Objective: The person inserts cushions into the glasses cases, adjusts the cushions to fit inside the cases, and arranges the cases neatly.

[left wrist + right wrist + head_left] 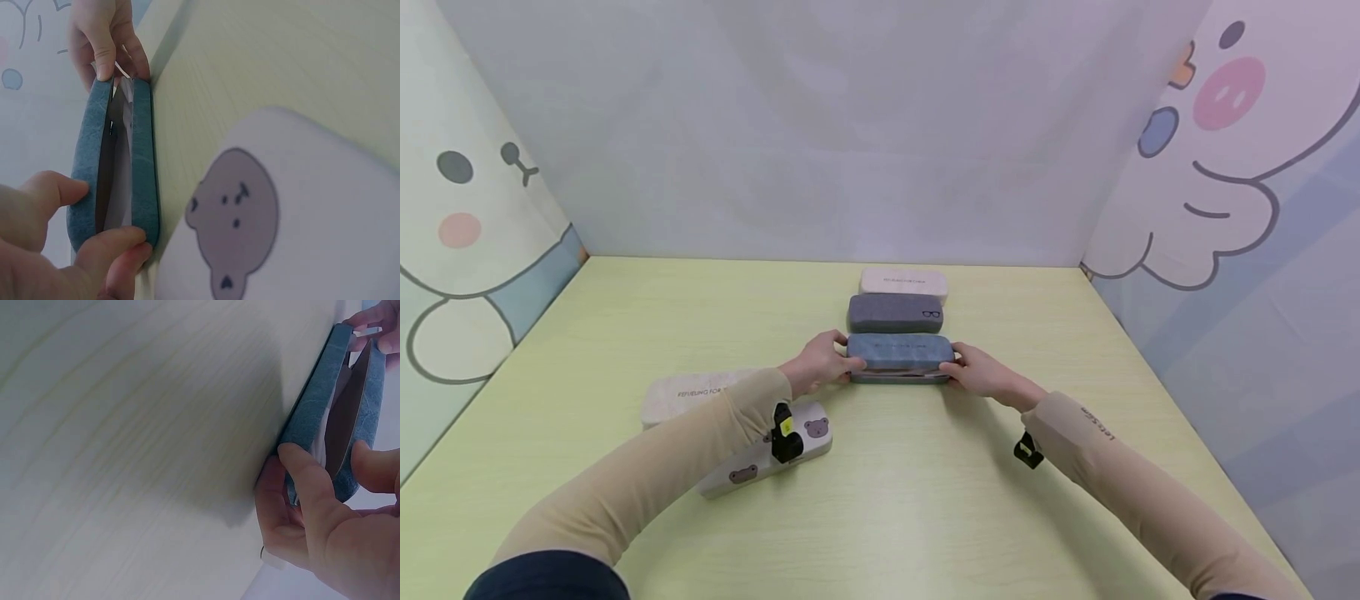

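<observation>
A blue glasses case [900, 352] lies lengthwise on the table, its lid raised a little along the near side. My left hand [822, 362] grips its left end, thumb on the lid and fingers at the lower shell. At the other end my right hand [988, 372] holds it the same way. Through the gap in the left wrist view, pale material [122, 181] shows inside the blue case. Close behind it is a dark grey case [891, 313] with a small glasses print, and a pale pink case [904, 282] stands farther back.
A white case with bear prints [816, 432] and a pale lettered case [681, 396] lie at the left, partly hidden under my left forearm. The light wooden table [925, 508] ends at a cloth backdrop [835, 167] at the back and sides.
</observation>
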`<state>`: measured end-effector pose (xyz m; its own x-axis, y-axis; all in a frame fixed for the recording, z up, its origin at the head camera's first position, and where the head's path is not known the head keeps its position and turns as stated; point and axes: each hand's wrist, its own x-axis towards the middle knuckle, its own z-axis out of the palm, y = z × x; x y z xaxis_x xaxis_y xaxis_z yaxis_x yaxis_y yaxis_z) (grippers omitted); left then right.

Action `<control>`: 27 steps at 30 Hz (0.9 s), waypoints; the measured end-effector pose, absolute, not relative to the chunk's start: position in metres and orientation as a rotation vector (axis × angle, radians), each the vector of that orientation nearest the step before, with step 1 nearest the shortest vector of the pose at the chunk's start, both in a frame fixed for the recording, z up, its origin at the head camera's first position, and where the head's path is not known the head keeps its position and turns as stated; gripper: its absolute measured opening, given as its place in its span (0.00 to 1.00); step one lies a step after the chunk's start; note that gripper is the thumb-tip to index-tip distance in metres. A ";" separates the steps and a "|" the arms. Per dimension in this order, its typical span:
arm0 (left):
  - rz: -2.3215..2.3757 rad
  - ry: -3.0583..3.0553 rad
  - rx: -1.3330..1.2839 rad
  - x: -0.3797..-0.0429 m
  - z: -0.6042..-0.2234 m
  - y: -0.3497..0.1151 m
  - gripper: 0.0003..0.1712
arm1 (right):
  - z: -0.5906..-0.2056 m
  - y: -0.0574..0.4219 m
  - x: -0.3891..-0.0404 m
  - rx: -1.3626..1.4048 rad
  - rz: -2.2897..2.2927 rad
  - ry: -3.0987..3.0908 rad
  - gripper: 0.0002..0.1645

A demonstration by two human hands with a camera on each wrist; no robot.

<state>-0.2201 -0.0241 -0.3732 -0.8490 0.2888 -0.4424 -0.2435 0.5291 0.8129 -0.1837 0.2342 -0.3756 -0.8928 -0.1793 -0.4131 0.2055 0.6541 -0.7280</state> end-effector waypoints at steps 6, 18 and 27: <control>1.307 2.235 0.040 -0.220 -0.373 -0.024 0.31 | -0.375 0.234 -0.184 0.029 -1.134 2.427 0.19; 1.329 2.228 0.040 -0.220 -0.375 -0.024 0.31 | -0.377 0.231 -0.182 0.033 -1.088 2.472 0.20; 1.331 2.237 0.038 -0.219 -0.375 -0.023 0.32 | -0.376 0.229 -0.180 0.042 -1.046 2.511 0.24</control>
<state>-0.2194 -0.0234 -0.3748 -0.8580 0.2855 -0.4269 -0.2389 0.5140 0.8239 -0.1804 0.2291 -0.3757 -0.9121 -0.1301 -0.3888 0.1844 0.7168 -0.6725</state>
